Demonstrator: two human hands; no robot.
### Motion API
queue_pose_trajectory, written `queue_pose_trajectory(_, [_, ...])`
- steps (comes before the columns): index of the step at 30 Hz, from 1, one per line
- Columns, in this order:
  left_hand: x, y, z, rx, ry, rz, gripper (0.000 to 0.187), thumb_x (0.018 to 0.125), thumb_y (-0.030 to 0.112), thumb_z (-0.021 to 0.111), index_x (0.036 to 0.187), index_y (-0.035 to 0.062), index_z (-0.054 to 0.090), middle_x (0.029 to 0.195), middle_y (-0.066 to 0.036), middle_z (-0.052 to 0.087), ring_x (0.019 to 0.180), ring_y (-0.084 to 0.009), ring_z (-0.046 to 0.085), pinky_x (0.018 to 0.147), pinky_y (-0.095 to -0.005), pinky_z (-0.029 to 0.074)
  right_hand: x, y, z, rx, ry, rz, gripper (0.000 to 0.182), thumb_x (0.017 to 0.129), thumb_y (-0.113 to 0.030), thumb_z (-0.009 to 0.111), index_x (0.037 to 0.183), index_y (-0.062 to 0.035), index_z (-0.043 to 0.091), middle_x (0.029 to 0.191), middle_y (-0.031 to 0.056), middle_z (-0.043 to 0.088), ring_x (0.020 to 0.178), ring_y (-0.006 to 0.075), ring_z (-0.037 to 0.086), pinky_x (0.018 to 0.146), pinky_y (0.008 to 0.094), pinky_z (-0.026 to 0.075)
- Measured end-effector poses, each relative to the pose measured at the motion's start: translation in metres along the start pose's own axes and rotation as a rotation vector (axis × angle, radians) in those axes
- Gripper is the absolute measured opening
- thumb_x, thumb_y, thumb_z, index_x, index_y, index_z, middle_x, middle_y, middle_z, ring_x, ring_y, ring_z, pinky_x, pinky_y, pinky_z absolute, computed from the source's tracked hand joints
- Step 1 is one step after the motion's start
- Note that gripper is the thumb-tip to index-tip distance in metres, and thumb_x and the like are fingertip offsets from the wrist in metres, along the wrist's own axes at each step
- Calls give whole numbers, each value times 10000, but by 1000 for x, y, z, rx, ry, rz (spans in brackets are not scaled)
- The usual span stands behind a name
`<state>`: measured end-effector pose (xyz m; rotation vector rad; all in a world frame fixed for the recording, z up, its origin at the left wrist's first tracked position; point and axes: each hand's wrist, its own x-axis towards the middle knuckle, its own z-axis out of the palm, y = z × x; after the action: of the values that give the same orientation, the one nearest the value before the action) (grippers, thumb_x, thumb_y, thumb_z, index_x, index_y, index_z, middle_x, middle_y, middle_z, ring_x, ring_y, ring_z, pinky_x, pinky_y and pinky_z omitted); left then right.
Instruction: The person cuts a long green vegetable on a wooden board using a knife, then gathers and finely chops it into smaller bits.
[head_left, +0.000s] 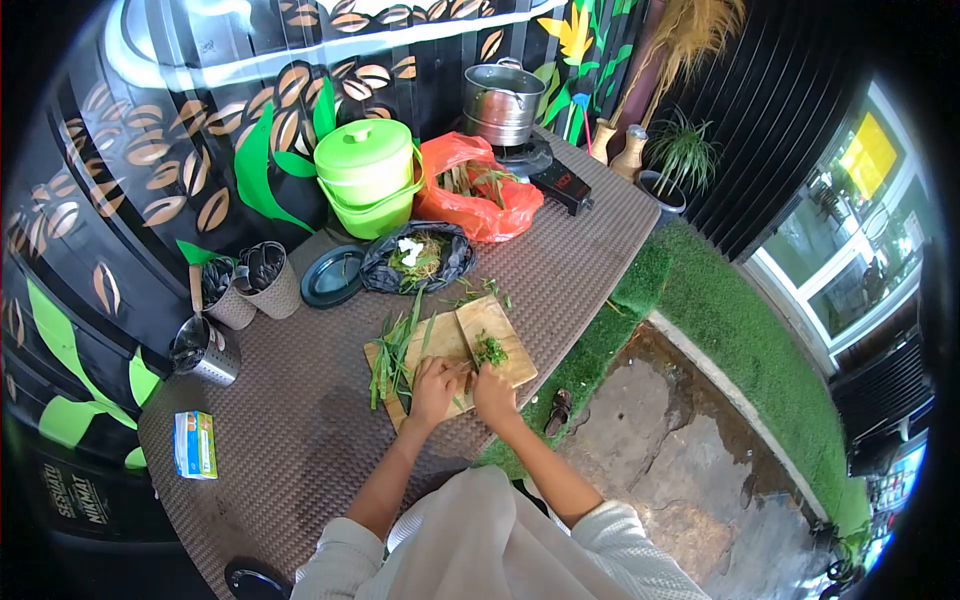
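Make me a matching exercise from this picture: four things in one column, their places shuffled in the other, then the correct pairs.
Things
1. Pot
2. Chopped greens
3. Sandal
4. Plate

Places
A. On the ground
B. Beside the black bag
C. On the stove
D. On the board, by the right hand

Pairs
1-C, 2-D, 3-A, 4-B

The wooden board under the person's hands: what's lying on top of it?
On the wooden board lie long green leaves at the left and chopped greens toward the right. Whatever is directly under the left hand and right hand is covered.
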<state>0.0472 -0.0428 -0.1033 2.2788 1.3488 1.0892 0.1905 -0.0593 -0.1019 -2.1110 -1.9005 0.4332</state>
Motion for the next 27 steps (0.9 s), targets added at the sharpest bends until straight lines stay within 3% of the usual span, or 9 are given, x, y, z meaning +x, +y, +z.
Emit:
queue_pose_trajectory(6, [1, 3, -6, 17, -17, 10, 291, 752, 16, 616, 1031, 48, 692, 887, -95, 548, 901, -266, 519, 823, -388, 443, -14, -7, -18, 96, -1, -43, 348, 971, -342, 433, 972, 5, 470, 757, 239, 648, 723, 414, 655, 618, 498, 528])
queue_pose_trajectory(9, [2, 7, -7, 19, -38, -1, 295, 760, 17, 609, 1042, 48, 690, 898, -95, 549, 908, -268, 517, 825, -390, 441, -17, -11, -9, 5, -32, 73, 345, 975, -334, 423, 976, 9, 465, 768, 248, 645, 731, 427, 650, 623, 516, 520])
queue_pose_trajectory(13, [-1, 5, -8, 17, -38, 6, 305, 767, 20, 605, 1057, 53, 690, 912, -97, 554, 920, -269, 513, 834, -391, 439, 1, -7, -13, 97, -33, -75, 371, 976, -333, 406, 1072, 23, 438, 782, 252, 650, 740, 446, 645, 638, 528, 519])
queue_pose_trajectory(16, [-3, 3, -6, 12, -22, 2, 309, 770, 28, 604, 1066, 53, 688, 920, -101, 560, 934, -272, 510, 845, -391, 437, -22, -20, -21, 22, -134, 72, 332, 966, -316, 443, 1057, 3, 441, 859, 231, 654, 787, 398, 668, 650, 504, 534])
queue_pose_trajectory(19, [-2, 0, -3, 7, -47, -19, 310, 774, 34, 602, 1072, 52, 686, 929, -100, 562, 947, -273, 508, 856, -389, 436, -19, -20, -14, 85, -134, 60, 364, 978, -331, 404, 1071, 20, 433, 835, 264, 645, 781, 446, 641, 701, 532, 510])
queue_pose_trajectory(20, [-3, 1, -3, 5, -48, -25, 310, 774, 34, 602, 1072, 52, 686, 929, -100, 562, 947, -273, 508, 856, -389, 436, -10, -13, -5, 102, -4, -23, 353, 980, -327, 400, 1042, 17, 454, 846, 263, 641, 785, 445, 638, 691, 528, 510])
queue_pose_trajectory(25, [-3, 4, -7, 2, -28, 9, 300, 774, 37, 597, 1059, 52, 690, 940, -88, 572, 935, -274, 505, 852, -392, 440, -14, -12, -20, 82, -99, -70, 351, 982, -330, 399, 1031, 11, 467, 828, 255, 641, 772, 445, 637, 676, 524, 513])
queue_pose_trajectory(27, [-1, 3, -8, 6, -35, 5, 296, 774, 40, 596, 1055, 52, 689, 938, -86, 574, 936, -274, 505, 847, -392, 441, -30, -18, -16, 72, -133, 79, 342, 983, -325, 402, 1021, 9, 469, 823, 254, 641, 770, 438, 640, 669, 525, 513])
